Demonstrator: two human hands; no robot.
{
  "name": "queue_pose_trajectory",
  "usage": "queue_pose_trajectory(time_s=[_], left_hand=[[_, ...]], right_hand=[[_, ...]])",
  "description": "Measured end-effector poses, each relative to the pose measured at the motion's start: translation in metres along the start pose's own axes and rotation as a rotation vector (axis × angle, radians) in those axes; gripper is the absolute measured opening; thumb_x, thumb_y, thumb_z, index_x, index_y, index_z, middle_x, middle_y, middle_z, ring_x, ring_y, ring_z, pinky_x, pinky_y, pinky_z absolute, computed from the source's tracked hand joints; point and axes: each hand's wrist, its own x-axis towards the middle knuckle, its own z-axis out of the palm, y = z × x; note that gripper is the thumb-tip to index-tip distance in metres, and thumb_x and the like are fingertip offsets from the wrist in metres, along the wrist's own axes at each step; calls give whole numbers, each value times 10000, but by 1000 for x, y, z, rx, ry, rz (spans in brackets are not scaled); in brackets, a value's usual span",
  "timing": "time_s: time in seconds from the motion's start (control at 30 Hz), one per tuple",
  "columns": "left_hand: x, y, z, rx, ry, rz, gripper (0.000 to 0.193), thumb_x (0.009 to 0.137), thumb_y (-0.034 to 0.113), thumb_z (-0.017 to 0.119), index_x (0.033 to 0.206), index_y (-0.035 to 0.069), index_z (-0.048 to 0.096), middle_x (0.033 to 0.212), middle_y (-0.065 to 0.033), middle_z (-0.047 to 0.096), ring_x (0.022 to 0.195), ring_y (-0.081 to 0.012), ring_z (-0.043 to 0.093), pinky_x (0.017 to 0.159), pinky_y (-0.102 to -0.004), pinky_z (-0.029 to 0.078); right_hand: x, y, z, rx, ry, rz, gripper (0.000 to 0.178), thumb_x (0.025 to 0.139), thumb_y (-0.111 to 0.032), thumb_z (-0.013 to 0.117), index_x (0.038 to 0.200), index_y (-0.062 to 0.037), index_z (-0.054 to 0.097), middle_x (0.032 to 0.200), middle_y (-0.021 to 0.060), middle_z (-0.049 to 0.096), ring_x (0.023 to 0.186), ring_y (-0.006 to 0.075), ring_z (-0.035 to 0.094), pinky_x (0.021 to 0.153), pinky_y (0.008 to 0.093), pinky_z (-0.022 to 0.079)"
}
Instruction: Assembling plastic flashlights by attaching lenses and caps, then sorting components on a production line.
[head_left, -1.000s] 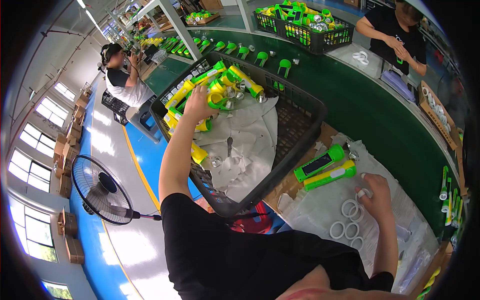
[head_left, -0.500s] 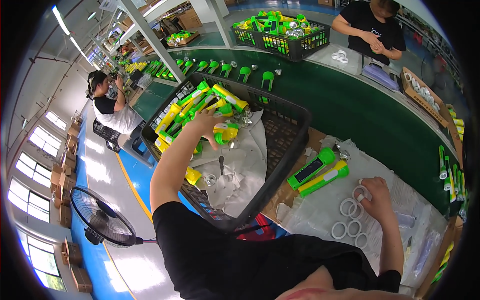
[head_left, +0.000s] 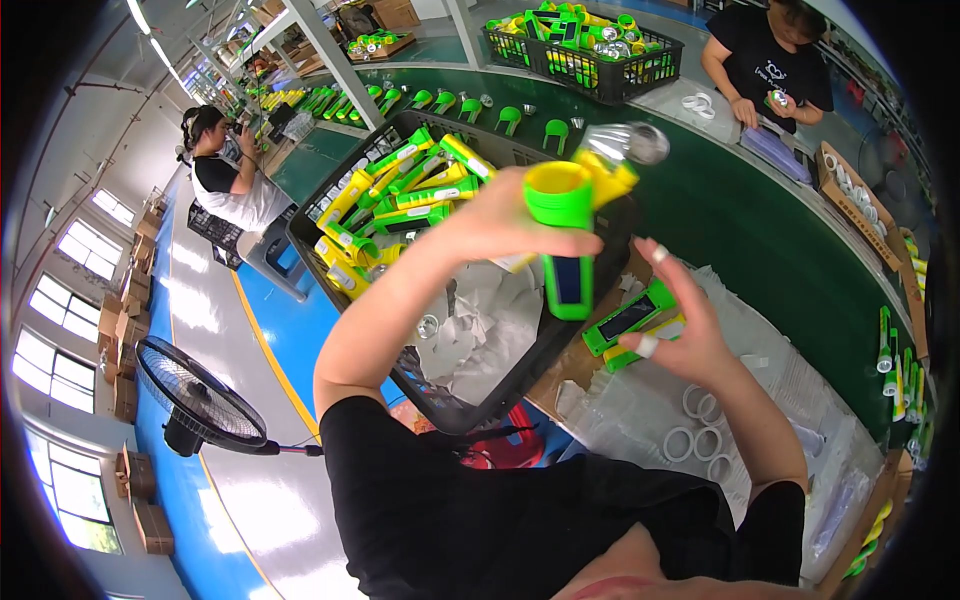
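- Green-and-yellow plastic flashlight (head_left: 568, 235), with a dark panel on its side, is held upright in the air above the black plastic mesh crate (head_left: 500, 395); the left hand (head_left: 490, 225) has its fingers curled shut around the flashlight's upper body.
- Right hand (head_left: 685, 330) hovers just beside the flashlight's lower end, fingers spread open and holding nothing; two fingers wear white tape.
- Inside the crate lies a heap of similar green-and-yellow flashlights (head_left: 400, 205), too tangled to count, beside crumpled white paper (head_left: 490, 330).
- Two more flashlights (head_left: 635, 325) lie on the bench under the right hand.
- At least four white plastic rings (head_left: 700, 425) rest on clear plastic sheeting.
- Two other workers are in view.
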Motion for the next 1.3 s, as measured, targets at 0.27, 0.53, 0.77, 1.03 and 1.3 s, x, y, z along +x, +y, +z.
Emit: queue_pose_trajectory(time_s=[0.27,0.53,0.77,1.03,1.3], left_hand=[[21,-39,74,185,-101,395,688,757,507,756,1205,8,601,1103,-191,658,1035,-288,636,907,-358,483],[-43,-215,-141,1170,39,-548,1093,530,122,840,1476,177,295,1524,-74,319,1400,-273,331,1067,-613,309],[-18,-230,-110,1412,132,-482,839,527,111,811,1290,90,464,1227,-118,511,1193,-301,495,950,-475,443],[-37,-174,-126,1125,656,-311,693,616,312,805,1141,26,455,1045,-208,630,961,-397,623,792,-492,514],[-2,44,12,639,300,125,455,667,224,748,1041,27,579,930,-159,673,866,-283,677,778,-359,509]], right_hand=[[-20,-17,23,949,174,538,731,735,-87,736,1357,-81,351,1242,117,525,1067,254,590,915,413,486],[-55,-10,-1,871,530,884,494,833,-237,689,1226,-28,476,1067,114,609,977,262,638,837,382,532],[-81,12,-1,1039,698,1011,422,858,-143,636,1201,49,483,1135,209,598,1023,298,639,889,443,554],[-101,1,-8,980,530,935,356,861,-104,597,1176,13,480,1093,158,620,952,258,640,843,399,535],[-138,-38,-43,612,473,579,201,857,-172,656,1000,-66,562,979,96,609,896,206,623,791,353,499]])
